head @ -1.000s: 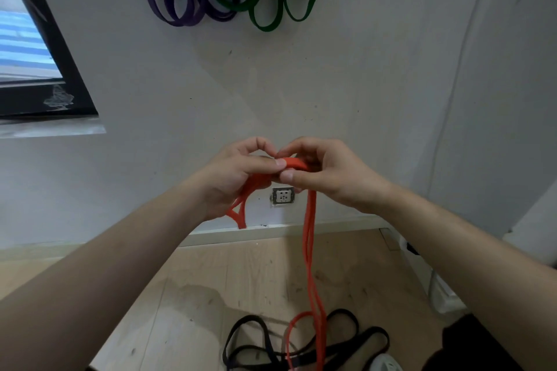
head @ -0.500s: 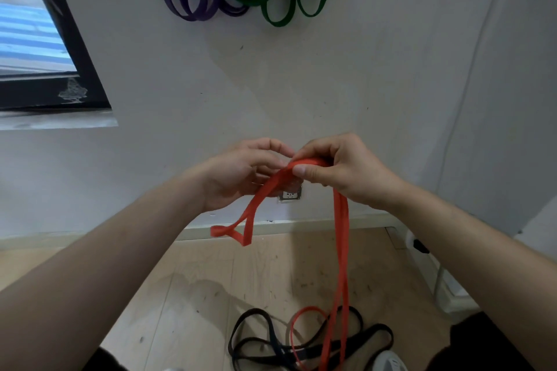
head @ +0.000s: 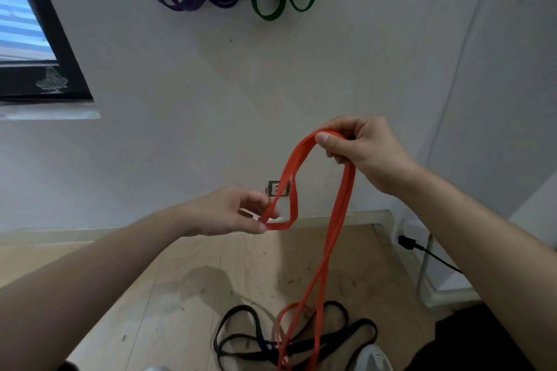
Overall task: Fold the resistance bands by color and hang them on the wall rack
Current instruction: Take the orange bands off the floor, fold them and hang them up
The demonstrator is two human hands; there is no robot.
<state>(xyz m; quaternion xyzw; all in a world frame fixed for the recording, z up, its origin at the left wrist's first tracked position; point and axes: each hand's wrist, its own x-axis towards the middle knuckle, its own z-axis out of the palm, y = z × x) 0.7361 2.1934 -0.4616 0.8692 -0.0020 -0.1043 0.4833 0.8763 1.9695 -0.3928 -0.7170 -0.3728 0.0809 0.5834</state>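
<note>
At 3 o'clock, raised: right hand, wrist bent down, thumb and curled fingers pinching the top fold of the orange band. At its 8 o'clock, lower: left hand, fingers half curled, thumb and fingertips nipping the end of the band's short loop. Long strands dropping from right hand to wooden floor at 6 o'clock, landing across black bands heaped there. On white wall at 12 o'clock: purple bands hanging, green bands at their 3 o'clock, overlapping. Window frame at 10 o'clock. Black plug with cable at 4 o'clock. Wall outlet behind short loop, partly covered.
</note>
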